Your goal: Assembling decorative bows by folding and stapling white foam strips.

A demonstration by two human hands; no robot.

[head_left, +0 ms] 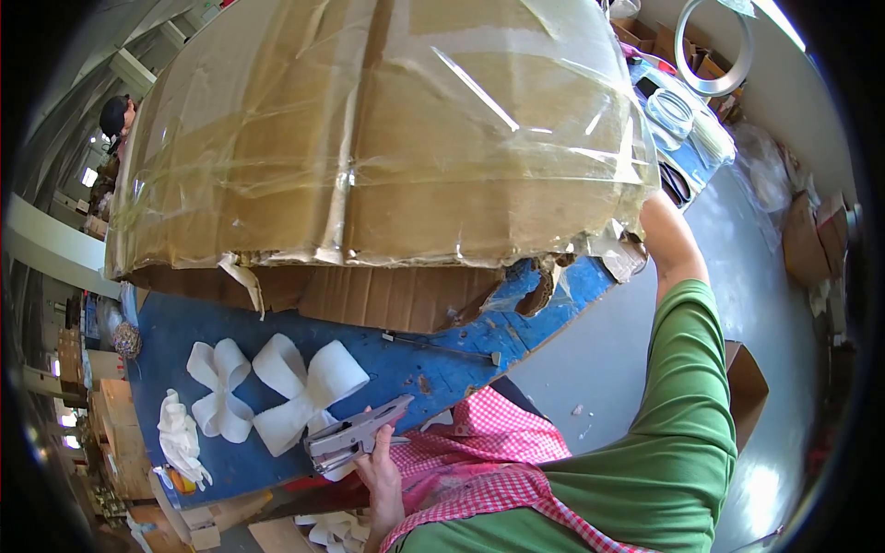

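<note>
In my left hand is a grey stapler, with the fingers wrapped round it low in front of my apron. Just beyond it on the blue table lie two white shapes of looped soft strips, a larger one and a smaller one. A big cardboard box covered in clear tape fills the upper middle, its lower edge torn. My right forearm reaches up along its right side. Behind the box my right hand is hidden, so its fingers do not show.
A thin metal rod lies under the torn edge. At the left are a white glove and stacked cartons. Coiled wire and black-handled scissors lie at the far right. Another person is at the far left.
</note>
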